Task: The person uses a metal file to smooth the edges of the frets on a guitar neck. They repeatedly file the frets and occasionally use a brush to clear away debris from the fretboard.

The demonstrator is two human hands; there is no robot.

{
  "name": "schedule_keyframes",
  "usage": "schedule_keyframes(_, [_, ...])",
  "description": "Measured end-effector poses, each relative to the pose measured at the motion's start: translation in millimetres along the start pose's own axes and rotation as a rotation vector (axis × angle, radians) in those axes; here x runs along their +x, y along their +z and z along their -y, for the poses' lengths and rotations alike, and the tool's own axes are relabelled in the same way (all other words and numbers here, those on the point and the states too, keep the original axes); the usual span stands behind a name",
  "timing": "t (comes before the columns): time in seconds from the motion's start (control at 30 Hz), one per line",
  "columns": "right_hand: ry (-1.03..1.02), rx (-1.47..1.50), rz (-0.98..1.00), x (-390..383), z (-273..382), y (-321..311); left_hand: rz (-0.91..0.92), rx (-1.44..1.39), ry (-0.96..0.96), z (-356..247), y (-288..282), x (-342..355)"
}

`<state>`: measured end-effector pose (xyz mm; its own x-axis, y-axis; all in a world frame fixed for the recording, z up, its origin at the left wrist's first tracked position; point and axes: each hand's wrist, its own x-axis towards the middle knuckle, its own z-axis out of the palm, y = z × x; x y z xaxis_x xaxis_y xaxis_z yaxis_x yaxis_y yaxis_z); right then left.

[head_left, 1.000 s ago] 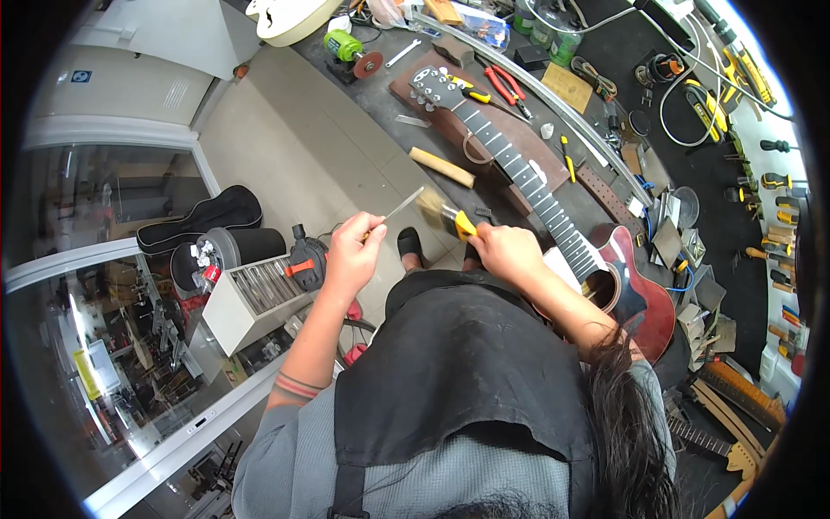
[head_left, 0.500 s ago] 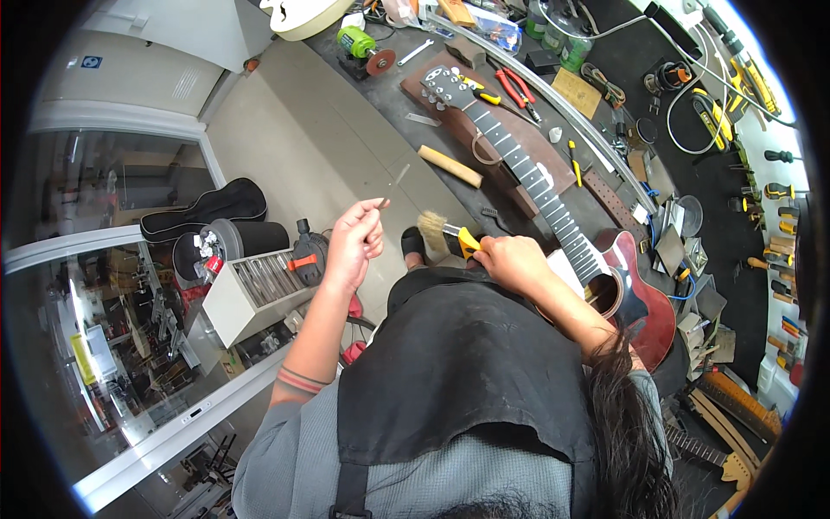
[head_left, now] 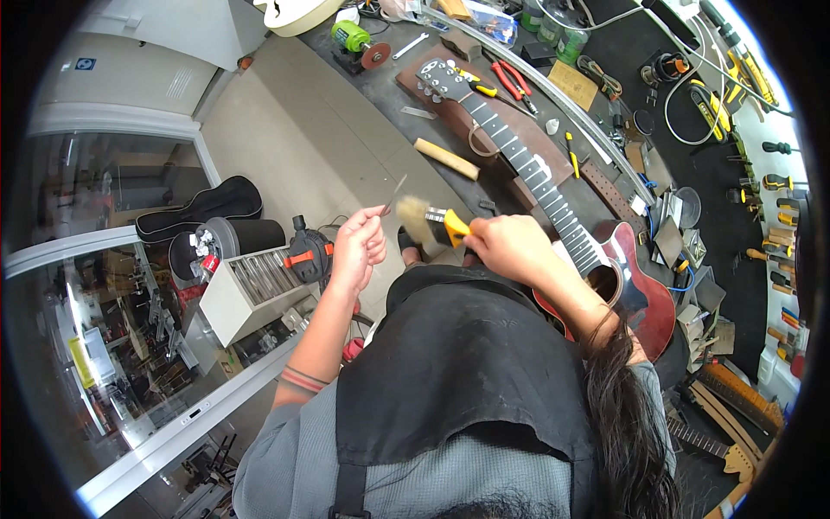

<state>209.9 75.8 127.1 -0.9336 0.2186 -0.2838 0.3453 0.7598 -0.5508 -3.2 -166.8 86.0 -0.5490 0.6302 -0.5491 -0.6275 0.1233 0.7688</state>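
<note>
My right hand [head_left: 508, 246] grips a paintbrush [head_left: 451, 227] by its yellow and black handle. The pale bristles point left and are slightly blurred, close by the strip in my other hand. With closed fingers, my left hand [head_left: 360, 247] pinches a thin, narrow strip [head_left: 397, 192] that tilts up and to the right; its exact kind is too small to make out. To the right of the brush an acoustic guitar [head_left: 635, 298] with a dark red body lies on the bench, its neck [head_left: 517, 162] running up and left. My right forearm hides part of its body.
A wooden stick [head_left: 447, 159] lies along the bench edge. Red-handled pliers [head_left: 512, 80], a yellow-handled tool [head_left: 571, 156] and a green grinder [head_left: 350, 36] are farther back. A drawer box [head_left: 245, 298] and a black guitar case [head_left: 203, 209] stand at left.
My right hand has moved the brush left, bringing its bristles up to the strip. The left hand has shifted only slightly, still pinching the strip.
</note>
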Motion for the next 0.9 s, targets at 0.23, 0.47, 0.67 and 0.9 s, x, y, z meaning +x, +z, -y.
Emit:
schedule_keyframes(0.23, [0.206,0.065,-0.303,11,-11,-17,-0.015,0.313,-0.114,10,-13,-13])
schedule_keyframes(0.47, [0.230,0.107,-0.112,12,-38,9,0.225,-0.248,-0.239,-23,7,-17])
schedule_keyframes(0.67, [0.238,0.196,-0.201,3,-42,64,0.271,-0.334,-0.256,-26,15,-21])
schedule_keyframes(0.9, [0.173,0.250,-0.273,7,-44,94,0.093,-0.224,-0.186,-15,13,-18])
